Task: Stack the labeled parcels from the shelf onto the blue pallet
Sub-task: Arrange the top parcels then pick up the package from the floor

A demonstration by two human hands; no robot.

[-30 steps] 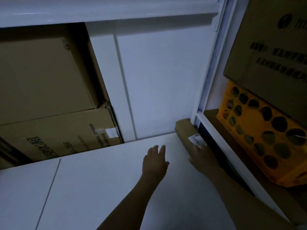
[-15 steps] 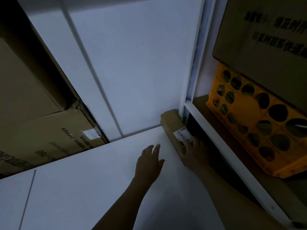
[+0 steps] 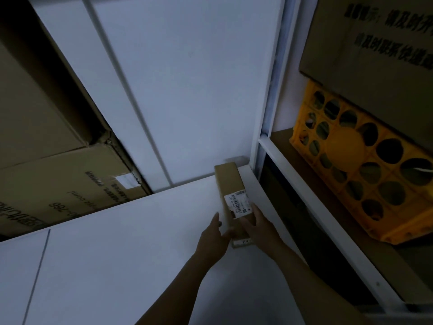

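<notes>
Dim, bluish, low-contrast view, lines bent by the wide angle.
Pale light lies on the white shelf board (image 3: 117,254); cartons (image 3: 35,113) at left sink into shadow; label print on the parcel (image 3: 228,179) looks smeared, perhaps by motion.

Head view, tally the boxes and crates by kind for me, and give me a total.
Small labeled parcel: 1
Large cardboard boxes: 3
Yellow crate: 1
Total: 5
</notes>
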